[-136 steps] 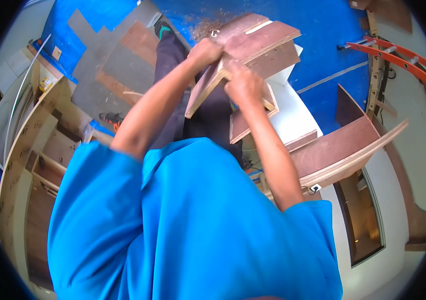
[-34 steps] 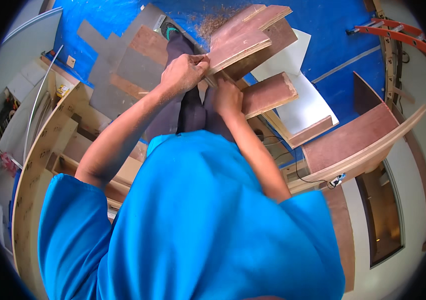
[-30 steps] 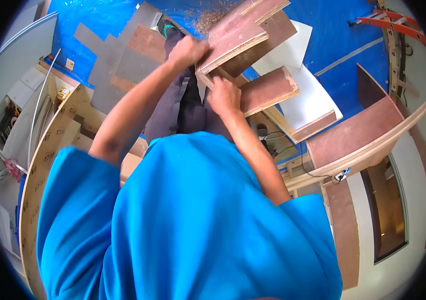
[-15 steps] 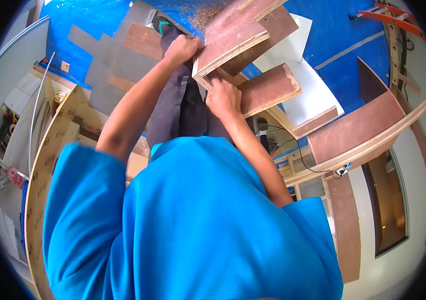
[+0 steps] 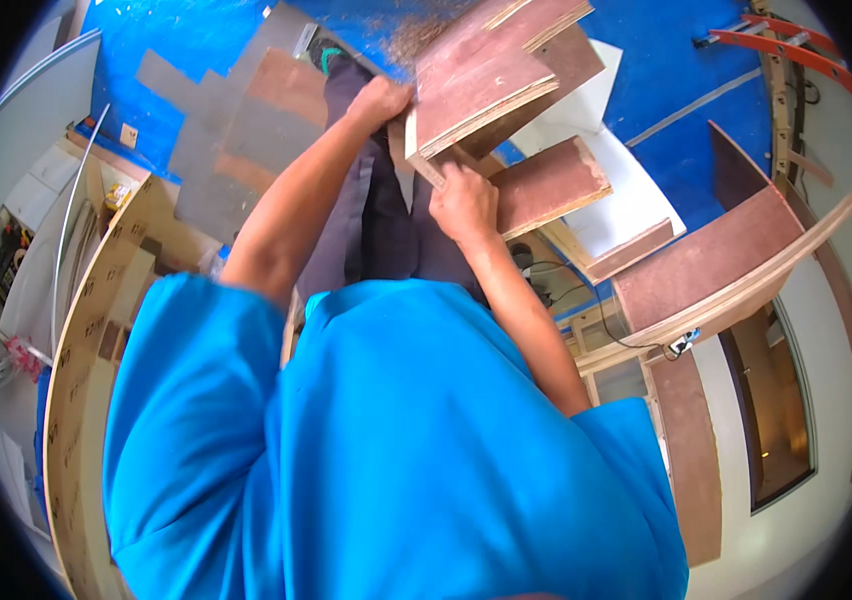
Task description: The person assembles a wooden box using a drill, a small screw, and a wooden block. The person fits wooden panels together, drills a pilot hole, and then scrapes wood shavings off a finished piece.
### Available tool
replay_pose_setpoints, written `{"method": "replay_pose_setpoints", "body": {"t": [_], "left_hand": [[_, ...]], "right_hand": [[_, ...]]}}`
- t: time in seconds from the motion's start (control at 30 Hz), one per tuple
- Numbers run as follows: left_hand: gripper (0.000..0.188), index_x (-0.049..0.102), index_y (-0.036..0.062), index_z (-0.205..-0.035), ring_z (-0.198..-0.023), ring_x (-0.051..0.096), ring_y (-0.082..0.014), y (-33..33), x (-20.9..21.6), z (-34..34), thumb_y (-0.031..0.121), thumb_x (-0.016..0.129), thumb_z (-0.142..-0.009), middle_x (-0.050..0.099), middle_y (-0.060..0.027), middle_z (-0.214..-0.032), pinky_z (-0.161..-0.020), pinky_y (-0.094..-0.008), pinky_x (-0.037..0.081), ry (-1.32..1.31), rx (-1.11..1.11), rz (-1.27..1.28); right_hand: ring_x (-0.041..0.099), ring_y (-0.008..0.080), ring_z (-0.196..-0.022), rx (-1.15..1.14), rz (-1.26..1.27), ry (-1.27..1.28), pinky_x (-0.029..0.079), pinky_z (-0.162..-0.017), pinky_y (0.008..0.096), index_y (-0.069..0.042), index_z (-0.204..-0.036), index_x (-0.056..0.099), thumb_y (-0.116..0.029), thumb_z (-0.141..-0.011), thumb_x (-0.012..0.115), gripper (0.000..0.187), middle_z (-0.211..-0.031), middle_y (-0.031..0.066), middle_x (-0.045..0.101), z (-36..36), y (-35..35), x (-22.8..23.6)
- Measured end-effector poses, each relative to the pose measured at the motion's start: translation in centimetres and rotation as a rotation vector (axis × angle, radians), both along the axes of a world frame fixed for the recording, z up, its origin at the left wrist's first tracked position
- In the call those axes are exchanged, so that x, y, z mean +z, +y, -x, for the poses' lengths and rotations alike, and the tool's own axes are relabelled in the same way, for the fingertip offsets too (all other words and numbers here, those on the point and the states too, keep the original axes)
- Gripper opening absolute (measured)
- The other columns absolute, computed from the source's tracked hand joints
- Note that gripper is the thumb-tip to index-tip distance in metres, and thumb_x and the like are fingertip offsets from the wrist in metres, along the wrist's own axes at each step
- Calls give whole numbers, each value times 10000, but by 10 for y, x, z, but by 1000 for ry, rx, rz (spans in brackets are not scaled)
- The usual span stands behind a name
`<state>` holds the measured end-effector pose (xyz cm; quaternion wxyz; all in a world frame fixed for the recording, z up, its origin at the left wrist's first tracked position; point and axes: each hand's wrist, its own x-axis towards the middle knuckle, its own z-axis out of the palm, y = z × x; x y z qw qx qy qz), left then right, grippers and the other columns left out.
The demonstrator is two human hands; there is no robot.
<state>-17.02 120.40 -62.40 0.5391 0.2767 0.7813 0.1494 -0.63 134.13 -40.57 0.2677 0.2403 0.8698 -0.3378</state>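
Observation:
Both of my hands are on a plywood frame (image 5: 481,95) with reddish-brown faces and pale layered edges, tilted in front of my legs. My left hand (image 5: 382,101) is closed at its left edge, near the upper corner. My right hand (image 5: 464,205) grips the lower edge of the same frame, its fingertips partly hidden behind the board. Just right of that hand, a shorter plywood piece (image 5: 553,185) sticks out below the upper panel. I cannot see whether it is joined to the frame.
A white panel (image 5: 636,185) lies on the blue floor sheet (image 5: 691,70). At right stands another plywood piece (image 5: 696,260), with a black cable nearby. An orange ladder (image 5: 806,50) is at the upper right. Grey and brown sheets (image 5: 236,120) lie left of my foot.
The plywood frame has shifted slightly to the right, and both hands have moved with it. My left upper arm has swung a little inward.

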Motion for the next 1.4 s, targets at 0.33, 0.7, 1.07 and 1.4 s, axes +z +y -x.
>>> {"method": "replay_pose_setpoints", "body": {"t": [0.33, 0.7, 1.07, 1.4], "left_hand": [[472, 731, 101, -1273, -794, 715, -205, -92, 123, 66, 393, 573, -938, 763, -147, -953, -724, -355, 565, 0, 864, 128], [431, 570, 111, -596, -358, 462, -195, -174, 165, 26, 364, 588, -945, 497, -53, -486, -354, -346, 344, -170, 985, 206], [335, 709, 78, -1004, -366, 482, -185, -29, 199, 167, 395, 661, -909, 538, -68, -521, -348, -319, 347, 270, 492, 40], [564, 544, 101, -567, -355, 454, -193, 103, 179, 247, 463, 628, -991, 484, -61, -474, -344, -380, 310, -105, 180, -56]], "right_hand": [[666, 454, -1010, -315, 246, 186, 543, -862, 518, -34, -1211, 641, -52, -836, 664, 376, -1038, 291, 690, -24, 45, 55], [662, 220, -1129, -898, 828, 708, 520, -1002, 396, -34, -1330, 632, -61, -740, 833, 624, -1216, 98, 703, -117, 240, 215], [668, 229, -1125, -1183, 759, 1072, 527, -992, 402, -53, -1290, 655, -89, -706, 857, 618, -1191, 87, 710, -113, 222, 255], [657, 260, -1147, -1489, 741, 1346, 517, -1007, 431, 0, -1367, 580, -81, -760, 812, 655, -1265, 119, 672, -117, 112, 280]]}}
